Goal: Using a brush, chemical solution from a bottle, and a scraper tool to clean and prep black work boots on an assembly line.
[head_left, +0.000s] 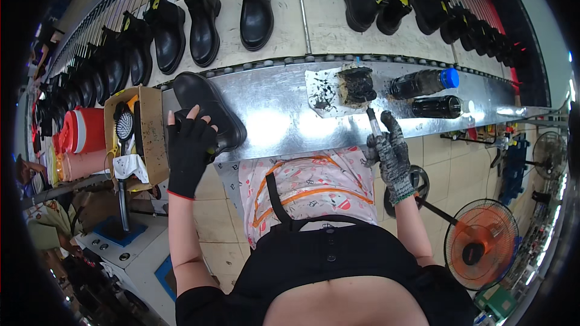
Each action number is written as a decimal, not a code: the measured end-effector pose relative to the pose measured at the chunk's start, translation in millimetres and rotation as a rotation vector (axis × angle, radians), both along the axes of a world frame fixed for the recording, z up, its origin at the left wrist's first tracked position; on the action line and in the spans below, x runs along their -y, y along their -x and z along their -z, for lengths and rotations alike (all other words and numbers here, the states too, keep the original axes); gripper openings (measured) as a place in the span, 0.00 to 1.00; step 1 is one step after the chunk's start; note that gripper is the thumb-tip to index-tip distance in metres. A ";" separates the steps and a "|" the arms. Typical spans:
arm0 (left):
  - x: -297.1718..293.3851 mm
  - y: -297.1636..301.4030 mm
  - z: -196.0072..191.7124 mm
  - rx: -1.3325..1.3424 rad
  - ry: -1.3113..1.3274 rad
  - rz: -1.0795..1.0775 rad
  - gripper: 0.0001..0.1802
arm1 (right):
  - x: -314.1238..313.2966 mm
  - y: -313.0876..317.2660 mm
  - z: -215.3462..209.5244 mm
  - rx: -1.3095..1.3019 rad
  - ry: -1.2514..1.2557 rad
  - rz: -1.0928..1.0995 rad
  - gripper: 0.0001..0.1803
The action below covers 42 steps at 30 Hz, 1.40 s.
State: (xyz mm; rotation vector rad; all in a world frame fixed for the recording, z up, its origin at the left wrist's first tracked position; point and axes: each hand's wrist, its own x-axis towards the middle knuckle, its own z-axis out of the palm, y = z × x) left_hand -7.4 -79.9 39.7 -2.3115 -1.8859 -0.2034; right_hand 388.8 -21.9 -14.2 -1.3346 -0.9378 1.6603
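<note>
On the metal bench edge lies a black leather boot (208, 105) with its toe pointing away to the left. My left hand (192, 148), in a black fingerless glove, grips its near part, and the palm hides some of it. In my right hand (388, 157), gloved in stained grey knit, is a slim brush (374, 123) with a pale handle and dark tip. That tip is close to a black-stained sponge block (356, 86), which sits on a blotched white sheet (321, 92). Whether the tip touches the block, I cannot tell.
Right of the sponge lie two dark bottles, one blue-capped (426, 83) and one pale-capped (440, 107). A cardboard box (156, 136) of brushes stands left, beside a red container (84, 133). Black boots (256, 9) line the conveyor (290, 18) beyond. An orange fan (481, 244) stands at right.
</note>
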 end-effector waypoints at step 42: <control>-81.6 -212.9 98.9 2.086 0.714 -0.338 0.17 | 13.3 32.4 9.4 0.308 -0.233 -0.134 0.09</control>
